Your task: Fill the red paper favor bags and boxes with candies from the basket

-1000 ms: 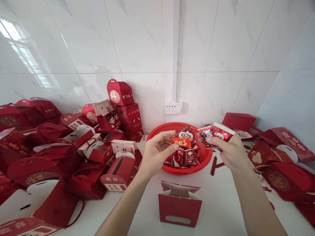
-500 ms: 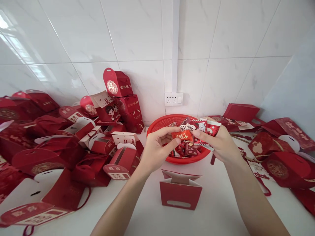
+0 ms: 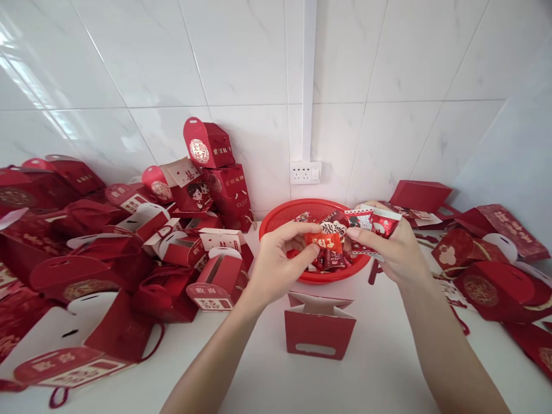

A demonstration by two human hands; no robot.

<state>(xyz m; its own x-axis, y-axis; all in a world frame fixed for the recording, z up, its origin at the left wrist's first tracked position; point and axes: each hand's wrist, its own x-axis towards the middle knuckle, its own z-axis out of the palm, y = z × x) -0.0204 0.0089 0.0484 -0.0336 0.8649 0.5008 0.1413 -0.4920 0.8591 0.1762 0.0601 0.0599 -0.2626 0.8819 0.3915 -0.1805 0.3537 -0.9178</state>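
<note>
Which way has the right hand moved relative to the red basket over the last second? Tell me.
Yes. The right hand with its candy packets has shifted left, inward over the red basket rim, towards the left hand.

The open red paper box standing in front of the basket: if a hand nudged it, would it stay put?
Probably not. The open red box looks like thin folded card with nothing visible inside, so likely light and apt to slide on the smooth white counter. Standing upright with its flaps raised, it could also tip or crumple under a firm grip.
</note>
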